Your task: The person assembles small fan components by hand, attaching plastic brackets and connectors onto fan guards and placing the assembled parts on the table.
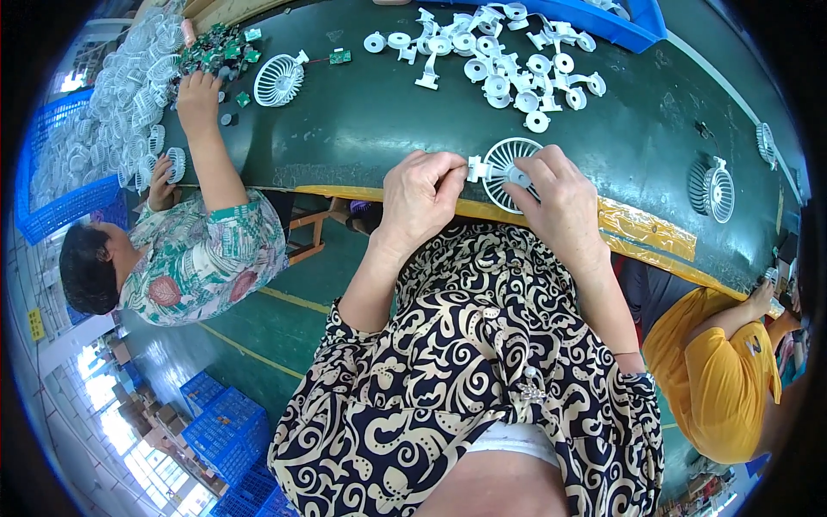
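A round white fan cage with radial ribs is held over the near edge of the green table. My left hand is closed, its thumb and fingers pinching the small white neck piece at the cage's left side. On the right half of the cage lies my right hand, thumb and fingers curled round the middle hub. Its fingertips partly cover the hub, so any small part there is hidden. Beyond my hands, several loose white plastic brackets with round cups lie heaped on the table.
Another fan cage with a wired green circuit board lies to the left. More cages stand at right. A blue tray sits at the back. At left a co-worker's hand reaches circuit boards; another person in yellow sits right.
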Demonstrator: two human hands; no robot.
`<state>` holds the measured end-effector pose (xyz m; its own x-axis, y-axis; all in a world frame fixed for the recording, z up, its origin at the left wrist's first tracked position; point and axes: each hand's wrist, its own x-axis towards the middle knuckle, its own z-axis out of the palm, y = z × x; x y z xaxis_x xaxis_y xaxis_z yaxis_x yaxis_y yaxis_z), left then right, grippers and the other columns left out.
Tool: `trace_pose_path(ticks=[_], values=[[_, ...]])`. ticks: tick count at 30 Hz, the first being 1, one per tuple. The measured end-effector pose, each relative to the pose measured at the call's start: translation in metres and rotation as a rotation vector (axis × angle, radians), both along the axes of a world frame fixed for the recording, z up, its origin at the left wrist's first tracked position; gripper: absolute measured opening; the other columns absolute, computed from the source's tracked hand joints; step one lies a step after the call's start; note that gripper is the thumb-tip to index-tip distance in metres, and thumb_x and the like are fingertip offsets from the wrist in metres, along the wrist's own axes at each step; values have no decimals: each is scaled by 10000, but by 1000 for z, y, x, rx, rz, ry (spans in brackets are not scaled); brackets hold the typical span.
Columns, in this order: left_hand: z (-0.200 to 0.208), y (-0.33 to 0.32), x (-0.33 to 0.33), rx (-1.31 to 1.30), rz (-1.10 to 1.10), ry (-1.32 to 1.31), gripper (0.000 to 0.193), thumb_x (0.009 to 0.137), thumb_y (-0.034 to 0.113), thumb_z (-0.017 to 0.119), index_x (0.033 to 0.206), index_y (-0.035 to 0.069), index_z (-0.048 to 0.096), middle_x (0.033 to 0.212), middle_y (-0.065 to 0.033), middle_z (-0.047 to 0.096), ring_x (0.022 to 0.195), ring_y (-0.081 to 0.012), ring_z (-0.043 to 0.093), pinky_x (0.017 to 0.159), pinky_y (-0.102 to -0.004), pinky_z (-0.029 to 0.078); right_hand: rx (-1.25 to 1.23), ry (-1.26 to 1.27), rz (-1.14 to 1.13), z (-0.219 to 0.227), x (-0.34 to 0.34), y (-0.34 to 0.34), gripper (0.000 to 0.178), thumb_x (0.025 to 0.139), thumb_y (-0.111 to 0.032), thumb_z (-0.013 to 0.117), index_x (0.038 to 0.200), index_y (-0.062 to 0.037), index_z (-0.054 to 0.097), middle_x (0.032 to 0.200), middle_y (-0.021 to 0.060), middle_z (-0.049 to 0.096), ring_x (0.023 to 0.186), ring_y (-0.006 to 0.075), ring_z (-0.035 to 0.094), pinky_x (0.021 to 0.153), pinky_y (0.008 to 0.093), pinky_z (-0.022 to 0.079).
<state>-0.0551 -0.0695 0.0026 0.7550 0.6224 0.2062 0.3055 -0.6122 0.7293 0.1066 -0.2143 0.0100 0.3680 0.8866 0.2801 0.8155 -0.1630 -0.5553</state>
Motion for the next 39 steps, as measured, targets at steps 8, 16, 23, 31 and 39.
trace_pose_path(ticks=[8, 16, 23, 31, 39], values=[[4, -1, 11, -47, -12, 115, 250, 971, 271, 645, 1006, 36, 725, 745, -80, 700, 714, -242, 627, 689, -379, 504, -192, -183, 6, 10, -4, 14, 166, 793, -137, 756, 839, -21, 646, 914, 113, 586, 876, 280, 656, 703, 400, 566], [-9, -14, 31, 23, 87, 51, 498, 933, 233, 672, 1305, -44, 493, 635, -96, 620, 584, -299, 636, 586, -428, 488, -123, -87, -29, 6, -6, 11, 243, 794, -179, 781, 959, -25, 691, 938, 98, 600, 912, 286, 653, 741, 410, 551], [-10, 33, 17, -199, -40, -38, 342, 955, 245, 706, 1228, 42, 670, 925, -47, 686, 786, -108, 613, 711, -280, 516, -22, 105, 37, 16, 12, -25, 471, 763, -277, 851, 1109, 1, 695, 1179, 145, 649, 1016, 343, 669, 833, 422, 562], [-5, 171, -54, 654, 577, 177, 434, 887, 203, 699, 1275, 33, 602, 1269, -185, 624, 1144, -390, 597, 986, -462, 480, -239, -180, -698, 34, 102, -91, 337, 872, -239, 771, 1116, -18, 704, 1109, 126, 681, 874, 308, 694, 760, 395, 540], [8, 109, -41, 118, 392, 236, 568, 910, 321, 701, 1290, -88, 597, 1215, -299, 660, 1141, -426, 649, 991, -457, 498, 66, -8, -383, 22, 78, 6, 233, 856, -205, 788, 1012, -40, 733, 942, 110, 698, 732, 239, 700, 660, 359, 539]])
